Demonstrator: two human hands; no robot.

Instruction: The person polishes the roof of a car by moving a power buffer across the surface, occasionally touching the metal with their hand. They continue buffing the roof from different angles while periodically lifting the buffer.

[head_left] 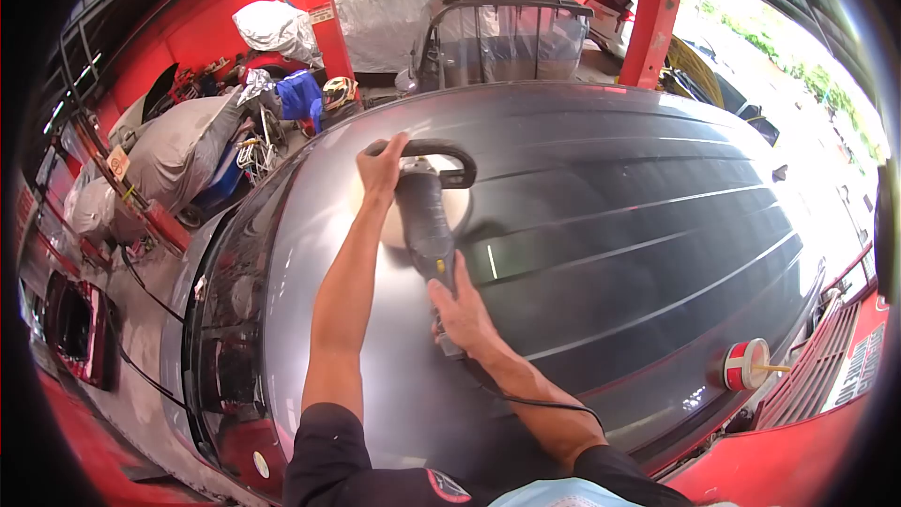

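Note:
A dark rotary polisher point(428, 216) with a pale round pad point(457, 211) lies against the grey roof of a vehicle point(601, 253). My left hand point(382, 169) is closed round the left end of its black loop handle point(441, 147). Lower down, my right hand point(462, 312) wraps round the rear grip of the polisher's body. A black cord point(526, 401) trails from that end beneath my right forearm. The pad is partly covered by the machine's head, and it looks blurred.
A red and white can point(745, 364) with a stick in it stands near the roof's right edge. A red pillar point(654, 19) rises beyond the roof. Covered vehicles point(183, 150) stand at the left, and a dark vehicle with a roof rack point(502, 38) is behind.

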